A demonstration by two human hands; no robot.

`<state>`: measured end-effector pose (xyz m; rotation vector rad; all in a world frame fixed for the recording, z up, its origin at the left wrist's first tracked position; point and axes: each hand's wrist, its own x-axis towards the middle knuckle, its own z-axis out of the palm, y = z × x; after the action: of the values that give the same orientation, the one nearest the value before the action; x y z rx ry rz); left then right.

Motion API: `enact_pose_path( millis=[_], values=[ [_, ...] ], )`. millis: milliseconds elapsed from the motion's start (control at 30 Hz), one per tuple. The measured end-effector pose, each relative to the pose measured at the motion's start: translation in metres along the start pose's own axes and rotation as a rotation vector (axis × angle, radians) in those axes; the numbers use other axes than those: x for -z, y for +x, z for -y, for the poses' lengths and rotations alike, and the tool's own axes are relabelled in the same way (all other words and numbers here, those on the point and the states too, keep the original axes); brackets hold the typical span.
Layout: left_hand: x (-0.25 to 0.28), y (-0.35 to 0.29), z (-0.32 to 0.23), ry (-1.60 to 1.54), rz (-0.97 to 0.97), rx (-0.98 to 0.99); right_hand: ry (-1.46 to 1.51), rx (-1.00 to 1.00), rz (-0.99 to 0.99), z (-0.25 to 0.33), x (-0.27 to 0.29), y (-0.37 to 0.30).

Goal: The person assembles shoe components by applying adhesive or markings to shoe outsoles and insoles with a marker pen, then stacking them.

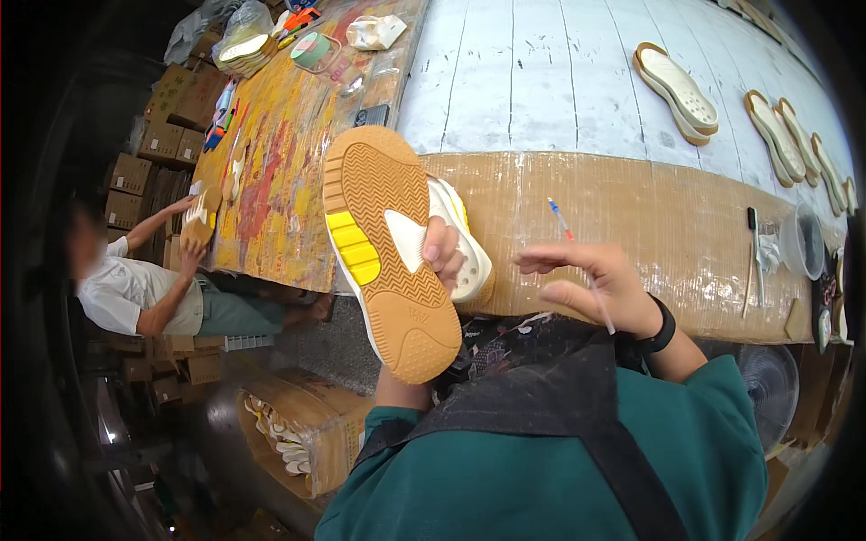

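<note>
My left hand (442,250) grips a shoe sole (388,261) from behind. The sole is tilted upright, its tan patterned underside towards me, with a yellow side panel and a white middle inset. Most of that hand is hidden behind it. Just beyond, a second white sole (469,266) with round holes is partly covered. My right hand (604,279) hovers over the near table edge, palm turned inward, thumb apart from the fingers. A thin pen (559,216) with a blue tip and a clear barrel runs through this hand, held between the fingers.
Cardboard (631,198) covers the near table edge. More soles (677,90) lie on the white surface. At right are a brush (751,243) and a clear plastic cup (803,242). A co-worker (149,288) handles a sole at the left table. An open carton (329,433) holds soles below.
</note>
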<state>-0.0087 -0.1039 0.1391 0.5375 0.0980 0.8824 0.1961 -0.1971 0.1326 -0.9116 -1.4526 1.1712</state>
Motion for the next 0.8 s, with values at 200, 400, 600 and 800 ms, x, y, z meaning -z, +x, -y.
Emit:
enact_pose_path(
  millis=[200, 400, 600, 800],
  values=[
    [0.025, 0.002, -0.022, 0.888, -0.513, -0.240, -0.060, -0.188, -0.289, -0.034, 0.101, 0.003],
    [0.075, -0.018, -0.046, 1.504, -0.466, 0.104, -0.674, -0.132, -1.340, -0.094, 0.253, 0.008],
    [0.064, -0.009, -0.047, 1.727, -0.474, 0.180, -0.939, -0.515, -1.277, -0.151, 0.328, 0.001],
    [0.028, -0.003, -0.047, 1.709, -0.501, -0.131, -0.191, -0.216, -1.165, -0.107, 0.242, -0.003]
  ],
)
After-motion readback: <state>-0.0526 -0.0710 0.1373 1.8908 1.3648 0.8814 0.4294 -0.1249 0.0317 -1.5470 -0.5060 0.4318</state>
